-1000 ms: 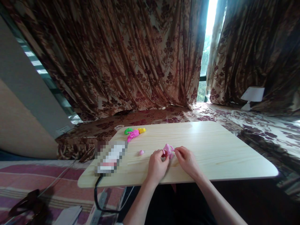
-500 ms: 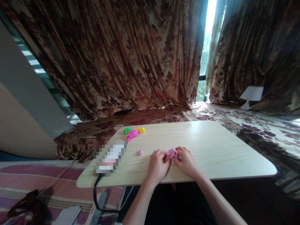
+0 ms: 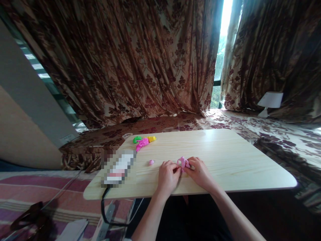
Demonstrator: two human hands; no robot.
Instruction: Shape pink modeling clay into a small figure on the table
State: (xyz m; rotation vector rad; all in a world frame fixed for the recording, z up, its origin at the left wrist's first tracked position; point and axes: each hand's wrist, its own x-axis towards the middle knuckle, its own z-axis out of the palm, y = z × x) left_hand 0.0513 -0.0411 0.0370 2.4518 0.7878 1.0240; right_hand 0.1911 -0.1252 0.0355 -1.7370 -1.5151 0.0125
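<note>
Between my hands, close over the near half of the table, is a small light-pink piece (image 3: 183, 162) with curved, loop-like parts and gaps. Its exact kind I cannot make out. My left hand (image 3: 168, 176) pinches its left lower edge between thumb and fingers. From the other side, my right hand (image 3: 200, 171) is closed on its right edge, fingertips partly hidden behind it. A small pink ball (image 3: 151, 162) lies on the table to the left of my left hand.
On the pale wooden table (image 3: 240, 164), green (image 3: 137, 139), bright pink (image 3: 142, 144) and yellow (image 3: 151, 139) pieces lie together at the back left. A blurred-out flat object (image 3: 119, 169) with a black cable (image 3: 103, 207) is at the left edge. A white lamp (image 3: 270, 100) stands beyond, right.
The pink piece has turned and tipped slightly between my fingers, so an open loop shows at its upper left. Both hands stay nearly in place.
</note>
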